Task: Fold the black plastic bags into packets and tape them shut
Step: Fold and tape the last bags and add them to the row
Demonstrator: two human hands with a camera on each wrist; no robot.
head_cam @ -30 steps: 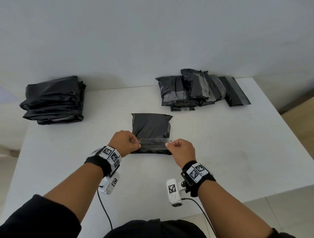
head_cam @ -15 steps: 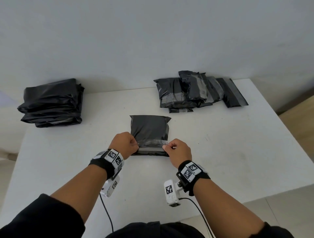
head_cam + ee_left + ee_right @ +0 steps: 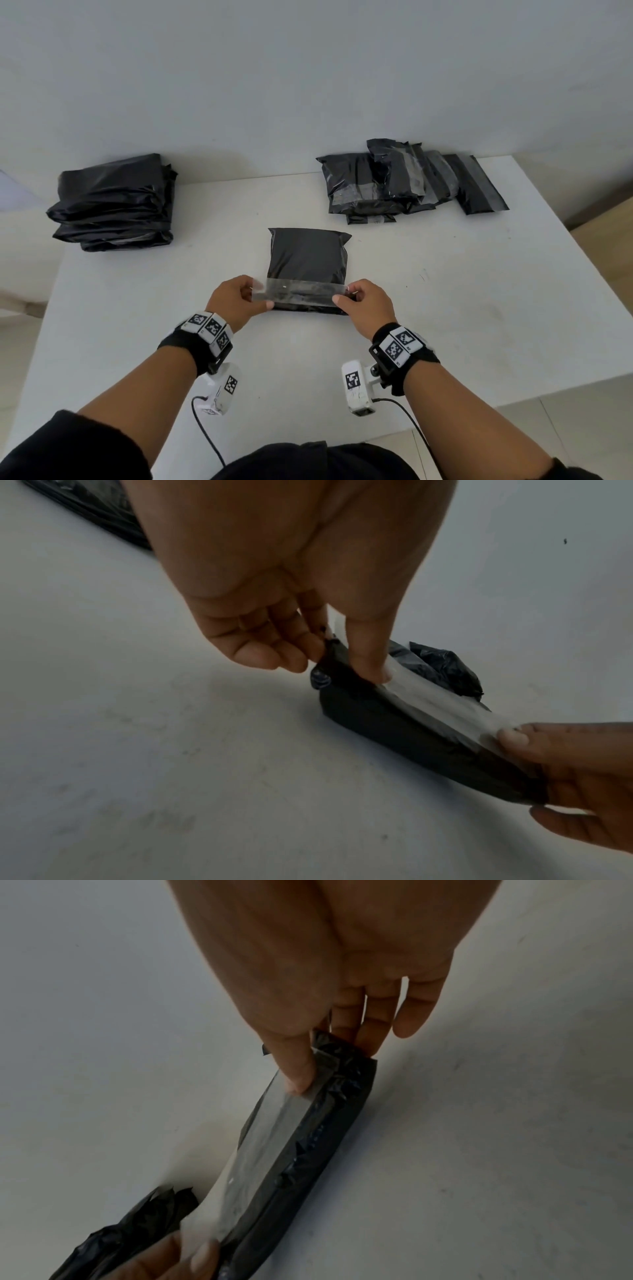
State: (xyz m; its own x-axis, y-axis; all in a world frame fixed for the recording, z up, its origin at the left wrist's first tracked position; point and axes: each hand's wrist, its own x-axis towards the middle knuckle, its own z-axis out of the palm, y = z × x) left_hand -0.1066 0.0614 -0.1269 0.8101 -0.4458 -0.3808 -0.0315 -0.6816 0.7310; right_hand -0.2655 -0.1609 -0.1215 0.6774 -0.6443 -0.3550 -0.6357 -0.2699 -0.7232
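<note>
A folded black bag packet [image 3: 307, 260] lies in the middle of the white table [image 3: 479, 308]. A clear tape strip [image 3: 301, 292] is stretched across its near edge. My left hand [image 3: 261, 295] pinches the strip's left end, and my right hand [image 3: 344, 297] pinches the right end. In the left wrist view the left thumb [image 3: 369, 666] presses the tape strip [image 3: 441, 704] onto the packet [image 3: 394, 731]. In the right wrist view the right thumb [image 3: 299, 1074] lies on the tape strip [image 3: 267, 1150], with the fingers under the packet's [image 3: 329, 1131] end.
A stack of loose black bags [image 3: 113, 205] sits at the back left. A pile of taped packets [image 3: 404, 181] lies at the back right. A wall stands right behind the table, and the table's right edge drops to the floor.
The tape strip has come up from the packet's near edge and now spans taut between both hands. Both hands stay at the packet's near corners.
</note>
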